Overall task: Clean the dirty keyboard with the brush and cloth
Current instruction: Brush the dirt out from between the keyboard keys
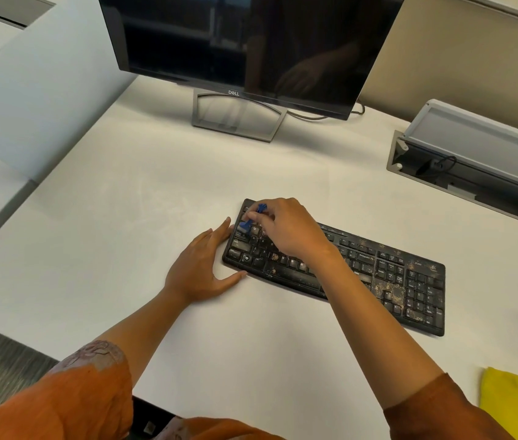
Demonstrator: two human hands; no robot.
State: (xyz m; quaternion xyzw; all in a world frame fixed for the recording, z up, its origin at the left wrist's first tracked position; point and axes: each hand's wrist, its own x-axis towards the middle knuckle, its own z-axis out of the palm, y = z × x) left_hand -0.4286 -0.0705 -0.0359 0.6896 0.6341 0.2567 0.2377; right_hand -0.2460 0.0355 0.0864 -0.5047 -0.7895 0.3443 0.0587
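Pinching the brush [253, 219] in your right hand [286, 230], you risk flicking grit off the keyboard [378, 274] toward nine o'clock, where your flat, spread left hand [202, 268] braces it.

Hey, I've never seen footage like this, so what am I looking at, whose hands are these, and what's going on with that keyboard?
This is a single view from a camera worn on a person's head, looking down at their own bare hands. No robot is involved. On the white desk lies a dirty black keyboard, in front of a dark monitor. The right hand pinches a small blue brush over the keyboard's left keys. The left hand lies open against the keyboard's left end. A yellow cloth waits at the lower right.
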